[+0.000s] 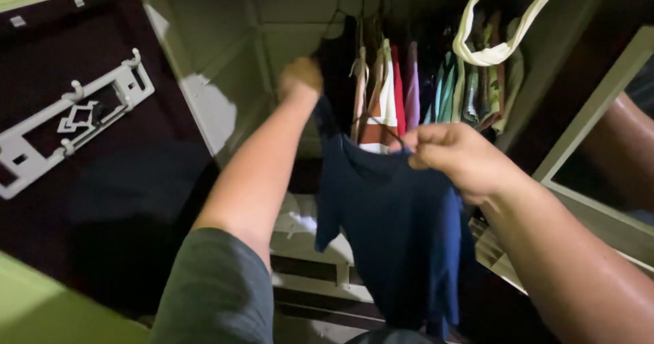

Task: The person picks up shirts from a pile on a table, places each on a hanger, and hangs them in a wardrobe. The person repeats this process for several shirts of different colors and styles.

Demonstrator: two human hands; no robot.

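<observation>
My right hand (456, 157) pinches the collar of one dark blue shirt (395, 228), which hangs in front of the open wardrobe. My left hand (300, 78) is closed on its other shoulder, higher. Behind hang several coloured garments (409, 88); one white hook rack (75, 116) sits on the door

The shirt (395, 235) held on a hanger is plain navy blue. Hanging garments (422, 92) are red, white, purple, teal and green. The door panel (102, 201) is dark maroon with a white hook rack (68, 122).
</observation>
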